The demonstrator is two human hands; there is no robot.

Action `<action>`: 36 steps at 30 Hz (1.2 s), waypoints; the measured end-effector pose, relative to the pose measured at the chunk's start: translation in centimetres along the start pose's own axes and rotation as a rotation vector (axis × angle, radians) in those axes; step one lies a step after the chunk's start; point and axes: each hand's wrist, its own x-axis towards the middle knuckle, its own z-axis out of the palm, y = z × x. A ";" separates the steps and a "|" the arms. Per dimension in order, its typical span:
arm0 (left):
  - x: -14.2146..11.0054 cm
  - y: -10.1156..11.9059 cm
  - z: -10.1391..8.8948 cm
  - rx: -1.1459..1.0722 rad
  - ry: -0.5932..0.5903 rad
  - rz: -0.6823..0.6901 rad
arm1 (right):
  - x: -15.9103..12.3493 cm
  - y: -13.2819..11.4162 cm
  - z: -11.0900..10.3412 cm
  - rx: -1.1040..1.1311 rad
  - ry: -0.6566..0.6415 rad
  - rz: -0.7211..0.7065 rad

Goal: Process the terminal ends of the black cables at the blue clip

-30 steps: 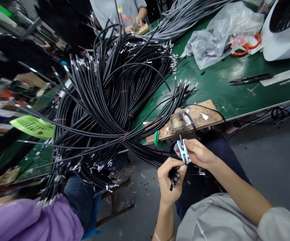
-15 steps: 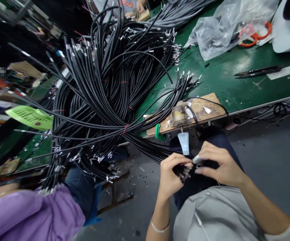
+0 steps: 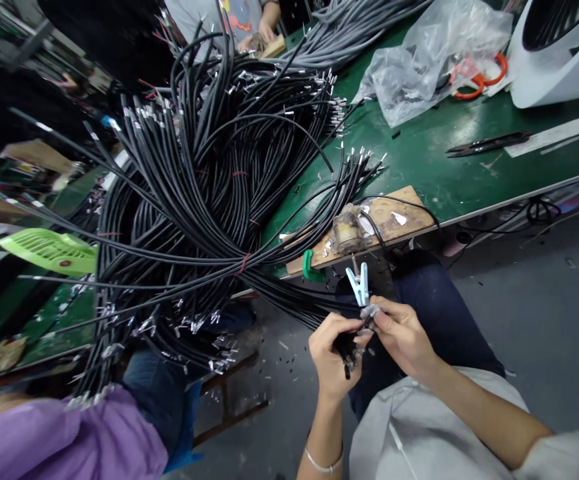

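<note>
My left hand (image 3: 333, 350) is wrapped around the ends of a bundle of black cables (image 3: 289, 299), holding them above my lap. My right hand (image 3: 405, 337) pinches a single cable end beside the left fingers; greyish coverings on its fingertips partly hide the cable. Just above the fingers, a light blue clothespin (image 3: 358, 283) hangs from the thin shaft of a small, dirty motor (image 3: 348, 230). That motor sits on a wooden board (image 3: 400, 208) at the table's edge. From my hands the bundle runs up-left to a red tie (image 3: 243, 264).
Heaped black cables (image 3: 219, 173) cover the green table (image 3: 419, 150) at left. Farther right lie snips (image 3: 489, 143), orange-handled scissors (image 3: 479, 80), a plastic bag (image 3: 404, 80) and a white fan (image 3: 539, 80). A green clamp (image 3: 312, 267) grips the board; a purple-clad co-worker (image 3: 69, 433) sits left.
My right hand has moved left and closed in on the cable end beside my left hand. The clothespin, a solid blurred shape before, now shows its two legs. The whole view has shifted slightly.
</note>
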 end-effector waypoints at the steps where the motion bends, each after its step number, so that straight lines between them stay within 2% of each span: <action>1: 0.0 0.0 0.0 0.002 0.005 0.004 | 0.0 0.1 0.2 0.123 -0.010 0.105; 3: -0.1 -0.1 0.0 0.008 -0.006 0.016 | 0.0 0.2 0.2 0.258 -0.028 0.238; 5: -0.1 -0.1 0.0 0.013 -0.028 0.025 | 0.2 0.0 -0.1 0.234 -0.047 0.244; 10: 0.0 0.2 0.0 0.021 -0.068 -0.006 | 0.1 -1.3 -1.6 -0.142 -0.037 -0.033; 16: 0.2 0.2 0.2 0.020 -0.222 0.001 | 0.5 -1.9 -1.7 -0.667 0.036 -0.243; 19: -0.1 0.1 0.1 0.030 -0.287 -0.024 | 1.6 -2.5 -2.3 -0.798 0.102 -0.286; 21: -0.3 0.2 -0.1 0.042 -0.253 -0.038 | 2.3 -3.4 -3.2 -0.734 0.176 -0.291; 22: -0.3 0.2 -0.1 0.046 -0.225 -0.038 | 2.5 -3.9 -3.5 -0.688 0.157 -0.268; 25: -0.3 0.3 0.0 0.046 -0.172 -0.020 | 2.2 -4.8 -3.9 -0.675 -0.154 -0.122; 26: -0.2 0.4 0.1 0.045 -0.166 -0.016 | 1.9 -4.7 -3.7 -0.696 -0.225 -0.097; 27: -0.1 0.4 0.2 0.046 -0.160 -0.015 | 1.5 -4.4 -3.5 -0.697 -0.240 -0.104; 29: 0.0 0.4 0.3 0.049 -0.146 -0.022 | 0.9 -3.1 -2.7 -0.584 -0.155 -0.158; 31: -0.1 0.5 0.4 0.048 -0.130 -0.037 | 0.4 -1.5 -1.9 -0.366 -0.081 -0.165; 34: -0.2 0.6 0.1 0.024 -0.117 -0.067 | 0.0 0.5 -1.0 -0.087 -0.068 -0.051; 36: -0.2 0.6 -0.2 0.003 -0.133 -0.075 | -0.1 0.9 -1.0 -0.030 -0.069 -0.030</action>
